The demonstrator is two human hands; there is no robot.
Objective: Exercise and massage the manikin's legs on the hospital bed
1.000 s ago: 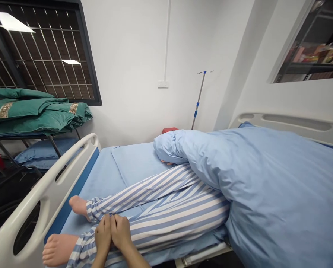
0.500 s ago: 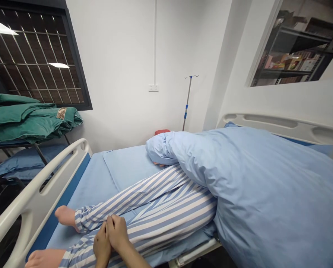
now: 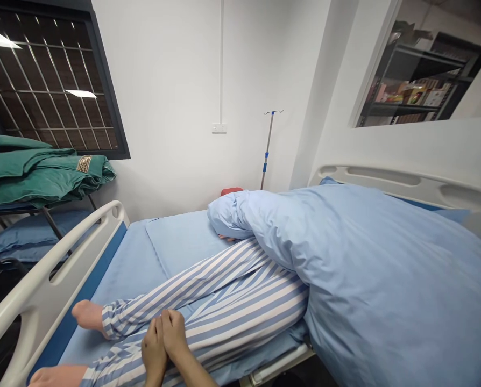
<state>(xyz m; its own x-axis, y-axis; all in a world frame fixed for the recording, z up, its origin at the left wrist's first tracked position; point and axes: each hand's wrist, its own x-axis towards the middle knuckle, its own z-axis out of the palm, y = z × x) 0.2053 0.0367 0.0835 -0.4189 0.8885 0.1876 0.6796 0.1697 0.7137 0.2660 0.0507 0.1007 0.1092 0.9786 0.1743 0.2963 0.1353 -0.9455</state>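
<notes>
Head view, looking down the length of a hospital bed: your left hand [image 3: 154, 348] and right hand [image 3: 174, 334] sit side by side, touching each other, on the blue-and-white striped pajama trousers [image 3: 232, 317] of a figure lying on the bed. Your fingers point away from you and are neither spread wide nor balled into fists, but you can't tell from here whether they are gripping the cloth or just resting on it.

The trousers cover both legs, which lie across the bed with the bare feet [image 3: 87, 316] towards the white side rail [image 3: 55, 269]. A pale blue duvet [image 3: 386, 290] covers the figure from the thighs up and is bunched in a roll near the far edge, with a few fingers [image 3: 226, 237] showing beneath it. Under the legs is a blue sheet [image 3: 184, 242].

Beyond the bed stand an IV pole [image 3: 268, 145] and a white wall socket [image 3: 219, 128]. At left, green folded blankets [image 3: 34, 177] with a gold patterned band [image 3: 84, 164] lie on a metal rack above a blue pillow [image 3: 34, 242]. At upper right, a shelf [image 3: 418, 86] holds packaged goods, but their labels are too small to read.
</notes>
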